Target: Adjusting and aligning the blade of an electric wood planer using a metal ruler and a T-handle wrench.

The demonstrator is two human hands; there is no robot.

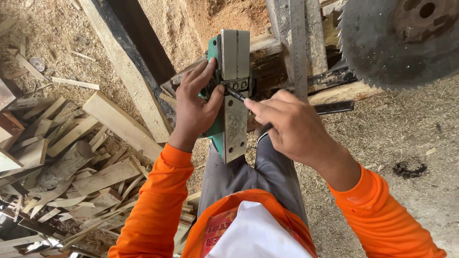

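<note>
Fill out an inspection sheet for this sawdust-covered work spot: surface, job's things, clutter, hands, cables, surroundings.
Surface: the ground is covered with sawdust and shavings.
Job's things: a green electric planer lies upside down, metal sole facing up, over the person's lap; a slim dark tool is set at the blade drum.
Clutter: a pile of wood offcuts at left; a dark clump at right.
Hands: left hand grips the planer's side; right hand pinches the tool.
Cables: nothing seen.
Surroundings: a circular saw blade at top right, a steel ruler beside it, a slanted timber beam.
</note>
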